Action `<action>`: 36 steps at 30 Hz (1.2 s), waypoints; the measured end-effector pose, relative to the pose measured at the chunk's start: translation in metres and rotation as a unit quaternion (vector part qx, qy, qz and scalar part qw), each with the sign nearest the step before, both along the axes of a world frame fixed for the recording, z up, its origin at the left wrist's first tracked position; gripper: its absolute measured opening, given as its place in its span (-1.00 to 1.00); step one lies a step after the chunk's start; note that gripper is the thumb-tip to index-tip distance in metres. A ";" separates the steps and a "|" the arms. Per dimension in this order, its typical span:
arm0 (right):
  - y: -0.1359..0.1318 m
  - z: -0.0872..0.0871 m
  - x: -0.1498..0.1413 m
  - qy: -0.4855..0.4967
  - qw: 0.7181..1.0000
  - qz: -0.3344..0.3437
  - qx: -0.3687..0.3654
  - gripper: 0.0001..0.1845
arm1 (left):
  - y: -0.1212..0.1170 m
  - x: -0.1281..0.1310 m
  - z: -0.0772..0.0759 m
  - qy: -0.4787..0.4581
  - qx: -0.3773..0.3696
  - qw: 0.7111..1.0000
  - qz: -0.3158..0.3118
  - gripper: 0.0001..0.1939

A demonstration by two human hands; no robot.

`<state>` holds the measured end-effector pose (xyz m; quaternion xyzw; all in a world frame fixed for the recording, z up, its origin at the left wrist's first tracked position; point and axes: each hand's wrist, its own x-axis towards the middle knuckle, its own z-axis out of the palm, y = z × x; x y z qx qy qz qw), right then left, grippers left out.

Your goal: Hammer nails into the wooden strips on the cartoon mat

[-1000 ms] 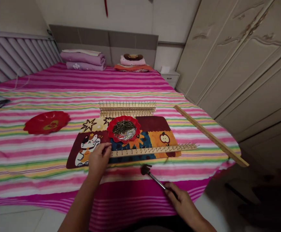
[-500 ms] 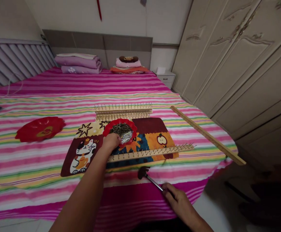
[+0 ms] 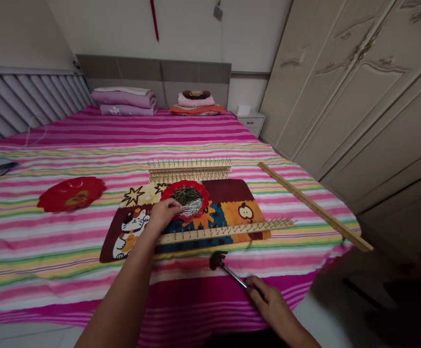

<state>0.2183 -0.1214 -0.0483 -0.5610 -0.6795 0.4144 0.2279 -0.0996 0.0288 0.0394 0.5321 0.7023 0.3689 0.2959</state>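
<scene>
My left hand point(image 3: 164, 216) reaches over the near rim of a red fluted dish point(image 3: 203, 193) heaped with thin metal pins point(image 3: 187, 199). Its fingertips are at the pins, but I cannot tell whether any are pinched. My right hand point(image 3: 271, 303) lies at the bed's near side, gripping the shaft of a small metal hammer point(image 3: 232, 273). The hammer's dark head rests on the sheet. Just beyond it runs a wooden strip studded with a row of nails point(image 3: 225, 232), lying on a patchwork cat-print mat point(image 3: 228, 190).
Stacked nail-studded wooden strips point(image 3: 189, 170) lie behind the mat. A second red dish point(image 3: 71, 194) sits to the left, and a long plain wooden batten point(image 3: 315, 205) lies at the right. All rest on a pink-striped bedsheet point(image 3: 50, 241). A wardrobe point(image 3: 344, 92) stands to the right.
My left hand has moved forward from the mat's near edge to the red dish. My right hand stays on the hammer. The view has shifted slightly.
</scene>
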 end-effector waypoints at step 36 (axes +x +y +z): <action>0.001 -0.007 0.002 -0.034 0.999 0.016 0.012 -0.74 | -0.061 -0.048 -0.008 -0.074 -0.062 0.990 0.104 -0.85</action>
